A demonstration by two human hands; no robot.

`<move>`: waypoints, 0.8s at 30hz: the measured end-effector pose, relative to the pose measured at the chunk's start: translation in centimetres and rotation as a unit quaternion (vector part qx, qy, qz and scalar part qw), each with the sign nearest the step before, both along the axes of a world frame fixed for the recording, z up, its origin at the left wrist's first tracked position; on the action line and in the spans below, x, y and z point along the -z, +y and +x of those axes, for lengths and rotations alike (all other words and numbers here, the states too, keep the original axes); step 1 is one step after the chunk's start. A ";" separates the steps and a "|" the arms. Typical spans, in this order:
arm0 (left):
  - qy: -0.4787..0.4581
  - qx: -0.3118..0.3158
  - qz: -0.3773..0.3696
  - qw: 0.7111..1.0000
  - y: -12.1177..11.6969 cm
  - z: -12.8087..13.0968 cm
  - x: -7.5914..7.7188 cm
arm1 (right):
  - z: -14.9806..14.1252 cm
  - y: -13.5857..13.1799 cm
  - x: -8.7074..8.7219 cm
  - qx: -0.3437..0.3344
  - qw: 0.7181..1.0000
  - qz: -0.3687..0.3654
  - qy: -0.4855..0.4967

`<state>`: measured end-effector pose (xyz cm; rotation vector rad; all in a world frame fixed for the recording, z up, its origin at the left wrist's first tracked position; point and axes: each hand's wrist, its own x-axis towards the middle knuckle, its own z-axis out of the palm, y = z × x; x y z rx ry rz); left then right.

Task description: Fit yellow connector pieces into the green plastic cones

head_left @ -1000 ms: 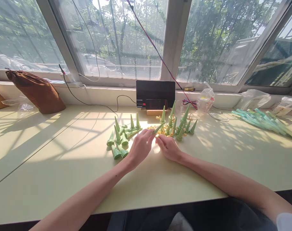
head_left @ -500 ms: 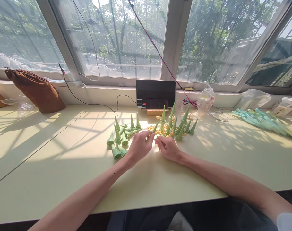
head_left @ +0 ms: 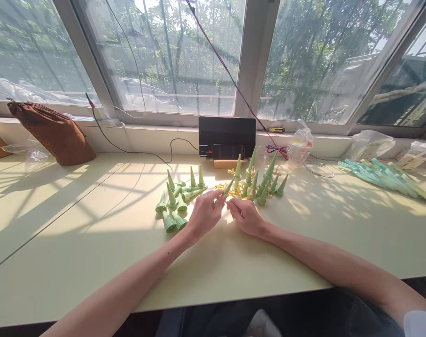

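Observation:
My left hand (head_left: 206, 209) is closed around a green plastic cone (head_left: 228, 187), whose pointed tip leans up and to the right. Close beside it, my right hand (head_left: 245, 215) is pinched, its fingertips near the cone's lower end; what they hold, if anything, is too small to make out. To the left of my hands lies a group of green cones (head_left: 171, 199), some upright and some on their sides. Behind my right hand, more green cones (head_left: 268, 172) stand, several with yellow pieces. Small yellow pieces (head_left: 223, 186) are heaped between the two groups.
A dark tablet (head_left: 227, 128) and a phone (head_left: 230, 151) lean on a wooden stand (head_left: 229, 164) at the back. A brown drawstring bag (head_left: 58, 133) stands at left. Teal tubes (head_left: 385, 178) lie at right, near a plastic-wrapped cup (head_left: 300, 145). Cables run along the windowsill.
The cone in my left hand has shifted slightly to the right and tilted a little more. My right hand has barely moved.

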<state>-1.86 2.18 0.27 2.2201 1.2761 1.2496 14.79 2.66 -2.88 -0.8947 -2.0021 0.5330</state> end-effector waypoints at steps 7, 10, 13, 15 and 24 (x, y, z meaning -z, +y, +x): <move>-0.037 0.029 0.003 0.999 0.0 0.0 -0.1 | 0.1 -0.1 -0.3 -0.005 0.999 -0.026 0.020; -0.048 0.040 -0.002 0.998 -0.2 0.2 -0.4 | 0.0 -0.2 -0.6 0.001 0.999 -0.029 0.028; -0.056 0.036 -0.020 0.998 -0.3 0.3 -0.7 | 0.0 -0.3 -0.6 0.023 0.999 -0.025 0.034; -0.063 0.030 -0.046 0.997 -0.2 0.2 -0.9 | 0.0 -0.2 -0.6 0.034 0.999 -0.022 0.037; -0.107 0.047 -0.198 0.973 0.1 -0.6 -1.7 | 0.0 0.0 -0.1 0.037 0.999 0.001 0.004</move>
